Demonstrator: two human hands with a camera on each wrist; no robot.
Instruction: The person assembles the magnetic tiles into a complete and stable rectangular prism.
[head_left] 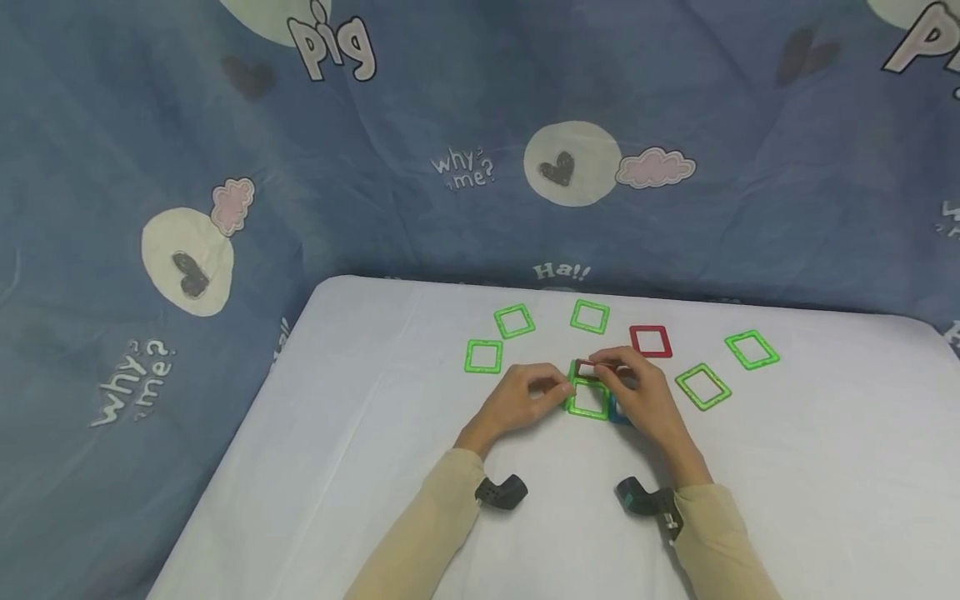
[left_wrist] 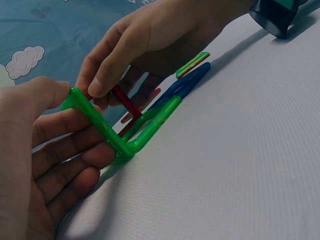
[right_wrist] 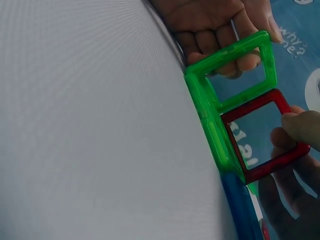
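Note:
My left hand (head_left: 525, 397) pinches an upright green square-frame tile (right_wrist: 247, 97) with thumb on its upper corner and fingers behind it. My right hand (head_left: 643, 398) grips a red square-frame tile (right_wrist: 253, 106) between thumb and fingers, also standing up. In the right wrist view the red tile's near edge meets the green one, and its lower edge is along a flat green tile (head_left: 588, 413) on the table. A blue tile (right_wrist: 242, 206) lies flat beside that green one, partly covered by my right hand in the head view.
Loose green tiles lie behind my left hand, one nearest (head_left: 483, 370), and to the right, one of them (head_left: 763, 363) farthest out. A loose red tile (head_left: 651, 328) is behind my right hand. White cloth covers the table (head_left: 360, 400); a blue printed curtain (head_left: 465, 100) hangs behind.

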